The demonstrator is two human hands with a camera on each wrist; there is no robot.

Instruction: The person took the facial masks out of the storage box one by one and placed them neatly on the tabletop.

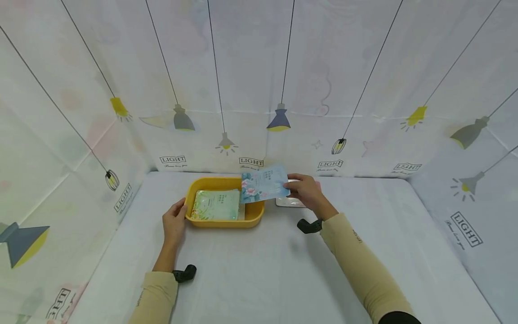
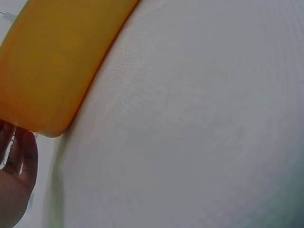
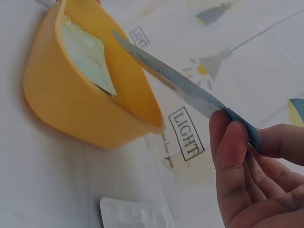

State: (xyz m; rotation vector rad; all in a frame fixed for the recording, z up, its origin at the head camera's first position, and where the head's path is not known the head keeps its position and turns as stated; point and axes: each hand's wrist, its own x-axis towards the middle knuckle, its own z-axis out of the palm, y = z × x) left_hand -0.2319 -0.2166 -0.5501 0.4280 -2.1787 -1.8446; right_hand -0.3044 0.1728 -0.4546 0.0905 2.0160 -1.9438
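My right hand point(image 1: 305, 191) pinches one edge of a flat light-blue sachet point(image 1: 265, 183) with a floral print, between thumb and fingers. The sachet is held above the right end of a yellow plastic basin point(image 1: 224, 223); the right wrist view shows it nearly edge-on and tilted. Inside the basin lies a pale green floral sachet point(image 1: 215, 204), with a pale edge showing at its right. My left hand point(image 1: 174, 225) grips the basin's left end at the rim. In the left wrist view its fingers point(image 2: 29, 154) meet the basin wall point(image 2: 61, 61).
A silvery-white flat packet point(image 1: 288, 202) lies on the table right of the basin, partly behind my right hand. The white-covered table point(image 1: 259, 279) ends at a printed cloth backdrop point(image 1: 243, 67) with lamp drawings.
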